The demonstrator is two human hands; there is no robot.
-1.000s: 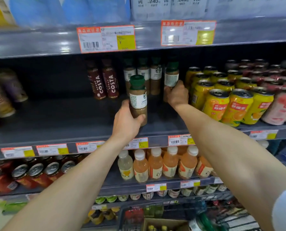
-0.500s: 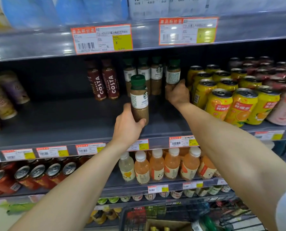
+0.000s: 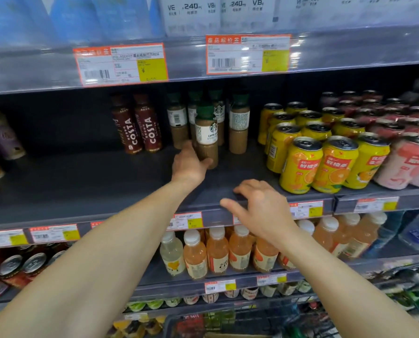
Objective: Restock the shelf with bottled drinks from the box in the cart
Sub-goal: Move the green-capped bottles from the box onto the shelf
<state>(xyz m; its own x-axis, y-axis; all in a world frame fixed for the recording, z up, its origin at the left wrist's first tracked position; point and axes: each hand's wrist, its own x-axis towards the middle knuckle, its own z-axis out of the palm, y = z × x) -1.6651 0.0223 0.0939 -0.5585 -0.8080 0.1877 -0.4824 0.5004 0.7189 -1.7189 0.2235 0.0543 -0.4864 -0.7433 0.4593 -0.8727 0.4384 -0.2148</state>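
Nearest the camera, at the bottom edge, the dark wire cart [image 3: 308,323] shows only in part, and the box in it cannot be made out clearly. Above it, the empty right hand [image 3: 262,211] hovers with fingers loosely spread over the front lip of the dark grey metal shelf [image 3: 106,191], holding nothing and seemingly free for the next bottle. Just below that lip stands a front row of white-capped plastic juice bottles [image 3: 217,252]: one pale and at least four orange show clearly, with more to the right partly hidden behind the forearm. Farther in, the left hand [image 3: 190,164] wraps thumb and fingers around the lower body of a green-capped milky-brown coffee bottle with a white label [image 3: 206,136], which stands upright on the shelf, label forward, just ahead of its kind; the low grip probably lets the person slide it back into line without tipping it. Behind it stand four matching green-capped coffee bottles [image 3: 239,125] near the back wall. To their left are two dark brown Costa coffee bottles [image 3: 140,125], side by side. To the right, yellow orange-drink cans [image 3: 318,164] are ranked front to back, roughly ten in view, with pink cans [image 3: 408,164] beyond, too crowded to count.
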